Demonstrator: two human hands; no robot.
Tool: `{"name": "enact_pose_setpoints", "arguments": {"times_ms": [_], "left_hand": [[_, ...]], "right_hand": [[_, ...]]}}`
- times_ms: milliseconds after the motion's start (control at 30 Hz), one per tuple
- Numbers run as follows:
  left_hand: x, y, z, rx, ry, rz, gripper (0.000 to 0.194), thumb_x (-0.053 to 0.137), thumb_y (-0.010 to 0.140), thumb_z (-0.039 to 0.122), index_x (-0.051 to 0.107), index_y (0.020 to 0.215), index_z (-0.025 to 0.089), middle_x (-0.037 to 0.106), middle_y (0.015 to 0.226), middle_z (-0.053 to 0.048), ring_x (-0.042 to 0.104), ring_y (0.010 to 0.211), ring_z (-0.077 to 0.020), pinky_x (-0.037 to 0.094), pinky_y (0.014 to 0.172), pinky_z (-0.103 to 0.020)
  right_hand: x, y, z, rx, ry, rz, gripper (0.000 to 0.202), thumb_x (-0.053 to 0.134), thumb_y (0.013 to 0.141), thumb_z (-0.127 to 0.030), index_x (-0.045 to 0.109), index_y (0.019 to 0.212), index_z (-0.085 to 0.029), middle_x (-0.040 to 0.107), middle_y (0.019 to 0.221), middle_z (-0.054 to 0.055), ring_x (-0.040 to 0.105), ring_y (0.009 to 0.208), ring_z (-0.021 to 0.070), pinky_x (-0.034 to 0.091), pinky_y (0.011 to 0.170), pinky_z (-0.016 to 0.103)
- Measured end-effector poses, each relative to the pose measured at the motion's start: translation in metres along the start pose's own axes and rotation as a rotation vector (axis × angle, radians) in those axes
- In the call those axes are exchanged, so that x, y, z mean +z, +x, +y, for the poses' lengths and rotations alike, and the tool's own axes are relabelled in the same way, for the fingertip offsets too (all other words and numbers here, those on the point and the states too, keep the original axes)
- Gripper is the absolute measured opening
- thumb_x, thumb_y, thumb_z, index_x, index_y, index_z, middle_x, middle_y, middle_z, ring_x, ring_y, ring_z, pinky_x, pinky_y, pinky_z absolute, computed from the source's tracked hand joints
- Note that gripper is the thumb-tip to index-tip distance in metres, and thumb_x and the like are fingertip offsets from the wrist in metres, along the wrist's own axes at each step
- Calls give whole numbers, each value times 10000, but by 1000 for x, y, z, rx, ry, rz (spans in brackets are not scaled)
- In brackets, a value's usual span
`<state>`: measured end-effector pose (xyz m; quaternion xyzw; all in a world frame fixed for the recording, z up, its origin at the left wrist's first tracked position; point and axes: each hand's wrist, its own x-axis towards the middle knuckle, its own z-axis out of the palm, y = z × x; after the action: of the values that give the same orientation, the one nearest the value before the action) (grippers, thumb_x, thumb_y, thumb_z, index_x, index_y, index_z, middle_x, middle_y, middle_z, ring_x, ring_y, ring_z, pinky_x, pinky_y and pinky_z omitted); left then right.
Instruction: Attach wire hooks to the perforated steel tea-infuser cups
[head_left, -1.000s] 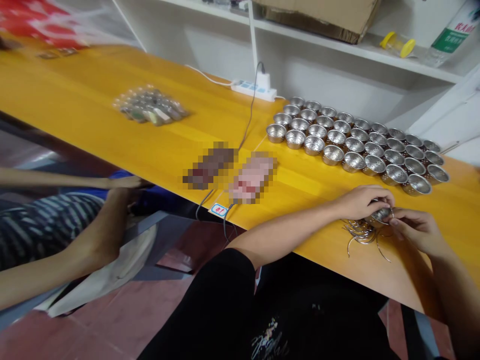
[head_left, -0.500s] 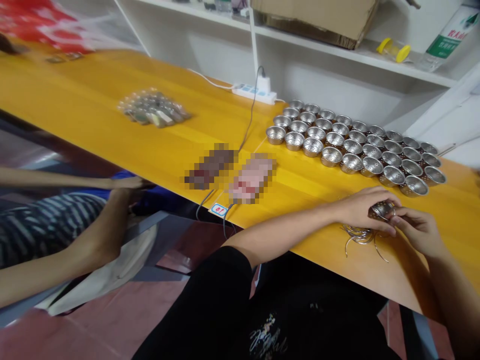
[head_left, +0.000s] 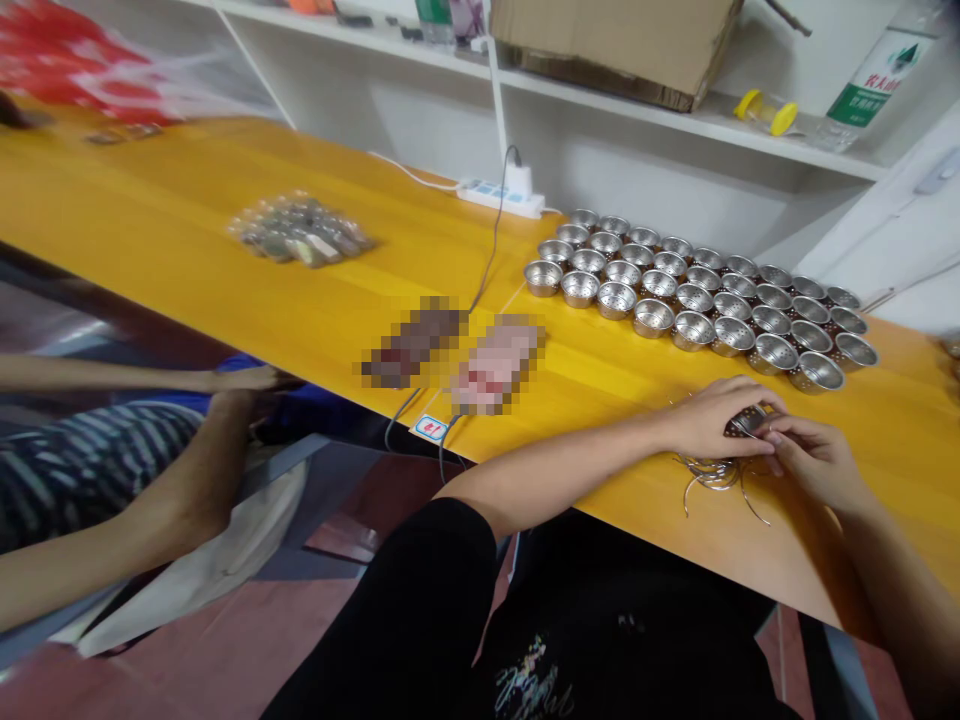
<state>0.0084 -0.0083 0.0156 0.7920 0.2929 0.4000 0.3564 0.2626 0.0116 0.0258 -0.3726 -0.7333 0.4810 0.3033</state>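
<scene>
At the right part of the yellow table (head_left: 600, 400), my left hand (head_left: 716, 420) is wrapped round a perforated metal cup (head_left: 742, 422). My right hand (head_left: 814, 455) pinches a thin curved metal wire (head_left: 766, 430) at the cup's rim. Under my hands lies a loose pile of curved metal wires (head_left: 716, 474). Beyond them, several perforated steel cups (head_left: 694, 330) stand in close rows with their mouths up.
Two blurred-out flat objects (head_left: 499, 365) with cables lie left of my forearm. A bagged heap (head_left: 300, 230) sits farther left. A power strip (head_left: 501, 197) is by the shelf (head_left: 600, 90). Another person's arms (head_left: 150, 500) are at the left, below the table edge.
The whole view has shifted slightly. My hands still hold the cup and wire together, with the right fingers a little closer over the rim.
</scene>
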Motion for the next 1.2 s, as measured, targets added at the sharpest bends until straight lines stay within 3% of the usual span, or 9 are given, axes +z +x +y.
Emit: {"name": "enact_pose_setpoints", "arguments": {"times_ms": [200,500,833,1200], "left_hand": [[0,0,6,-49,-19,3,399,834,1052,377,736,1424,270,738,1521,-126,625,1564,-302,482,1373,-472],[-2,0,-4,35,-10,-3,474,817,1069,432,714,1487,233,704,1538,-158,602,1586,-321,457,1406,-475],[-7,2,-3,-30,-87,37,606,928,969,356,730,1540,312,687,1621,-126,571,1632,-326,463,1412,-521],[-11,1,2,-51,-64,26,659,936,971,358,708,1582,261,679,1652,-161,596,1622,-328,457,1408,-499]], "right_hand": [[2,-2,3,3,4,-33,492,866,1035,-691,829,902,-219,627,561,-9,559,473,150,478,518,298],[-2,-2,4,-2,-73,-44,530,841,1041,-715,805,833,-229,637,595,9,578,524,170,491,568,327],[0,-2,3,-31,-102,-16,515,812,1065,-710,809,844,-245,651,646,23,567,574,187,495,606,350],[9,2,-4,14,-28,-22,500,838,1036,-722,805,829,-268,604,633,10,528,539,180,468,547,341]]}}
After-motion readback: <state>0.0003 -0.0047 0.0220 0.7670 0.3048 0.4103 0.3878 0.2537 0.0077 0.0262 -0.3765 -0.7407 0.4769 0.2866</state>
